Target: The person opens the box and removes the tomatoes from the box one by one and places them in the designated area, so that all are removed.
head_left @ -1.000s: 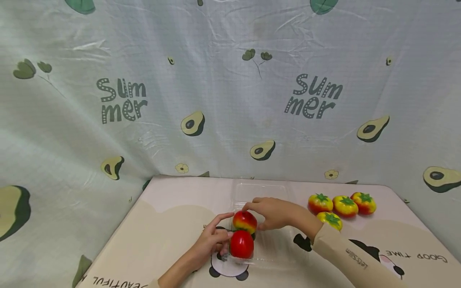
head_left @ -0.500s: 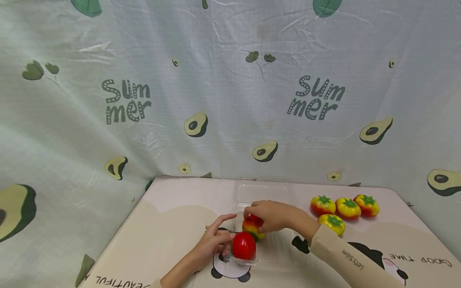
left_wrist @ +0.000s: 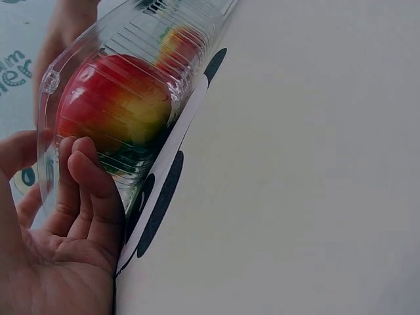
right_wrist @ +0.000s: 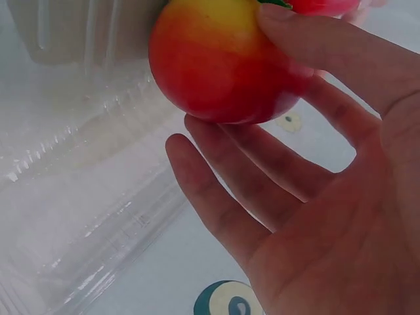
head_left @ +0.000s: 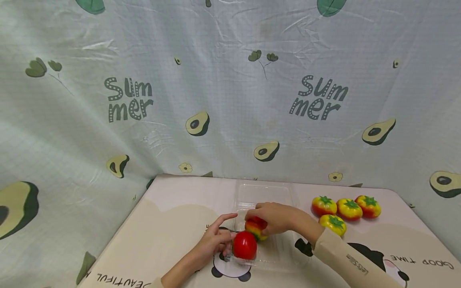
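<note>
A clear plastic clamshell box [head_left: 271, 256] lies with its lid folded back. My left hand [head_left: 212, 242] grips the box's left wall; in the left wrist view, curled fingertips lie against the outside of that wall. My right hand [head_left: 275, 218] holds a red-and-yellow toy tomato [head_left: 255, 228] inside the box, on its side, thumb near the green calyx and fingers under its red end in the right wrist view. In front of it, a second toy tomato [head_left: 245, 245] lies at the near left corner, red end up, seen through the ribbed wall in the left wrist view.
Several red-and-yellow toy tomatoes [head_left: 348, 209] with green calyxes sit in a group to the right, beyond my right forearm. The box's open lid [head_left: 264, 194] lies toward the back. A printed cloth [head_left: 230, 88] hangs behind the patterned tabletop [head_left: 173, 224].
My right hand has taken hold of the rear toy tomato, shifted it slightly right and tipped it over. The left hand has stayed at the box wall. The head view has drifted slightly.
</note>
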Demonstrator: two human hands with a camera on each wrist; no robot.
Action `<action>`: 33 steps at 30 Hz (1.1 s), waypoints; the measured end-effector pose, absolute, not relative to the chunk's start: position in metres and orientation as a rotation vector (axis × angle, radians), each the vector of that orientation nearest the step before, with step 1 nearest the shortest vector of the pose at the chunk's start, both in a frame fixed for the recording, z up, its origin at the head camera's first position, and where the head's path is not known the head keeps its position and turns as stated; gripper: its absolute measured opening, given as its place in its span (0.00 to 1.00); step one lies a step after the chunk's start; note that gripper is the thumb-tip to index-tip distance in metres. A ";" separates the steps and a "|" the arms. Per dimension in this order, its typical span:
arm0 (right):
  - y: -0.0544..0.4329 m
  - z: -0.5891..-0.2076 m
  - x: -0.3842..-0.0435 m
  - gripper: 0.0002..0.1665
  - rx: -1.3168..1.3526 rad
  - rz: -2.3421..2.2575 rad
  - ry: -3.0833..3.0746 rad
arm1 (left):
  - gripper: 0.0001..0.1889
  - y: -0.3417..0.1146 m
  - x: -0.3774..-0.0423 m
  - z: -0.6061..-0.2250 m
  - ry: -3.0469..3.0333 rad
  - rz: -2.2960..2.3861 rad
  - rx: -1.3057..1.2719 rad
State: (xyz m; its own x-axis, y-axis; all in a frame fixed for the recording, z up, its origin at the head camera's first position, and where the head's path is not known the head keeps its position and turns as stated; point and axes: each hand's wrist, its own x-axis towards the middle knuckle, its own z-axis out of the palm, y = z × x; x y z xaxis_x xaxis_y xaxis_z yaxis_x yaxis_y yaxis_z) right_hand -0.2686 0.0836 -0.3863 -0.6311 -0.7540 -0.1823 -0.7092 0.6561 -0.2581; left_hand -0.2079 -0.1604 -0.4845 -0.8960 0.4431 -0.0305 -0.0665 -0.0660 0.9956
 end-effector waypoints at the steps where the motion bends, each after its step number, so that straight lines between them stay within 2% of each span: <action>1: 0.084 -0.386 -0.268 0.32 -1.169 -0.239 2.599 | 0.34 -0.160 -0.208 -0.484 1.866 2.025 0.404; 17: 0.089 -0.386 -0.266 0.38 -1.014 -0.257 2.543 | 0.35 -0.158 -0.209 -0.485 1.881 2.014 0.416; 33: 0.105 -0.376 -0.262 0.38 -1.062 -0.362 2.579 | 0.36 -0.159 -0.209 -0.484 1.878 2.021 0.390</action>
State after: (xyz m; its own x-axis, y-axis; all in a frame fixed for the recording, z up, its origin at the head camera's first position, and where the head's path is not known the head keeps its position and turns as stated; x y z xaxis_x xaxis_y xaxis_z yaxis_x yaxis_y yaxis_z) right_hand -0.2620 0.1051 -0.3764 -0.6688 -0.7155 -0.2018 -0.6322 0.6903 -0.3520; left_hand -0.2093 -0.1586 -0.4841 -0.8997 0.4349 -0.0375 -0.0693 -0.0574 0.9959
